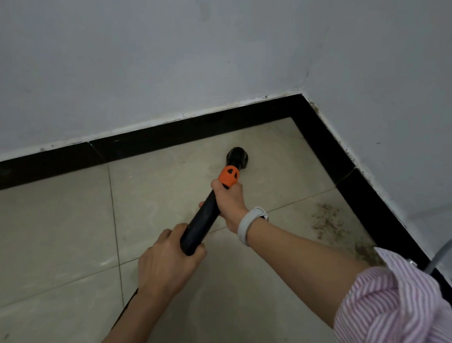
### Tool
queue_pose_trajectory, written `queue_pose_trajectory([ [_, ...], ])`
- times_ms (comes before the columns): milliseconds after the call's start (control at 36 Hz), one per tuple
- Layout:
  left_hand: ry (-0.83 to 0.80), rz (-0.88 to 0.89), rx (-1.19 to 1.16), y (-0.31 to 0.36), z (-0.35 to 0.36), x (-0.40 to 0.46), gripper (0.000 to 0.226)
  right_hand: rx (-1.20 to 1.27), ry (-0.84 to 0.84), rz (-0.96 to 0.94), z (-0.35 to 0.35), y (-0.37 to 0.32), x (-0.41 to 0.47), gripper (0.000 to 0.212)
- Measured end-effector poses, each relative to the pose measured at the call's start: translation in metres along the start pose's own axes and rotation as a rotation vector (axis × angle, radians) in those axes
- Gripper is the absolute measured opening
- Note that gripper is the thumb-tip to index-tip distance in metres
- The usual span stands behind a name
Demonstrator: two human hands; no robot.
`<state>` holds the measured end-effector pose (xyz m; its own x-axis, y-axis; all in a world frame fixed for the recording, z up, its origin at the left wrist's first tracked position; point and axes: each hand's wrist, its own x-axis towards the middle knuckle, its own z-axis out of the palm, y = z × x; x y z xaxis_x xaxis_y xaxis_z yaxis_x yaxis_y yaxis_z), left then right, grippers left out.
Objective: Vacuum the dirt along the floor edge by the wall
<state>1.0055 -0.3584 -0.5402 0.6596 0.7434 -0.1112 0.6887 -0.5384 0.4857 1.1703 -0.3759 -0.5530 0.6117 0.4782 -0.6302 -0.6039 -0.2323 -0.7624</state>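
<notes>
Black vacuum tube [200,222] gripped in both my hands, left hand [167,260], right hand [228,201]; nozzle [237,157] near floor corner, next sweep to dirt [329,221] along right wall edge.

The person's right arm wore a pink-and-white pinstriped cotton sleeve [392,307], rolled into a thick bunched cuff above the elbow, the forearm bare below it. Further down from that rolled sleeve, at the wrist, sat a pale grey rubber smartwatch band [246,226] with a rounded case showing at its outer side. The left forearm [128,319] was bare.
</notes>
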Motion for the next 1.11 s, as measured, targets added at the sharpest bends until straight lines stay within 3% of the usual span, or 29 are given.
queue_pose_trajectory([
  [167, 0.038, -0.088, -0.006, -0.023, -0.016, -0.027, 0.027, -0.103, -0.078, 0.024, 0.031, 0.022, -0.009, 0.029],
  [444, 0.055, -0.148, -0.033, -0.040, -0.020, -0.055, 0.029, -0.232, -0.101, 0.015, 0.056, 0.048, -0.015, 0.042],
  [889, -0.029, 0.001, -0.019, 0.018, 0.019, -0.043, 0.037, -0.181, 0.121, 0.000, -0.030, 0.028, -0.005, 0.048],
  [1111, -0.172, 0.075, -0.106, 0.050, 0.031, -0.015, 0.028, -0.107, 0.205, -0.020, -0.070, 0.000, 0.002, 0.036],
])
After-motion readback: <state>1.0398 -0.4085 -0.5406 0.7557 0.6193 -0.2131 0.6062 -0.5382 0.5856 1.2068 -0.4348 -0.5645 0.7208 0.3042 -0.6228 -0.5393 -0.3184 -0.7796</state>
